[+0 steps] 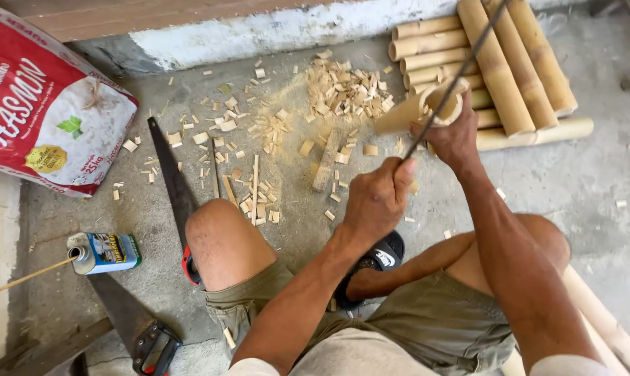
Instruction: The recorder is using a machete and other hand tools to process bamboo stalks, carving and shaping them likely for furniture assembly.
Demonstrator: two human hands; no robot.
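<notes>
A bare concrete floor [572, 188] fills the view, and the person sits on it with knees spread, working between them. Against the wall at the upper right lies a stack of cut bamboo poles [499, 69], some long and laid across shorter ones beneath. At the upper left rests a large red and white sack [43, 111]. Two hand saws lie on the floor to the left: one long blade [170, 174] running under the knee, and another saw [130, 317] with a black and red handle near the lower edge. A small tin can [105, 252] lies on its side beside them. The right hand [457, 139] is wrapped around a short bamboo section [416, 108], holding it raised just in front of the stack, its open end facing the camera. The left hand [377, 198] is clenched tight on a thin dark rod [454, 83] that slants up and passes into or across that section; which, I cannot tell. A wide scatter of chips and shavings [343, 90] already covers the floor, so a fair amount of cutting looks done, while the stacked poles appear untouched.
</notes>
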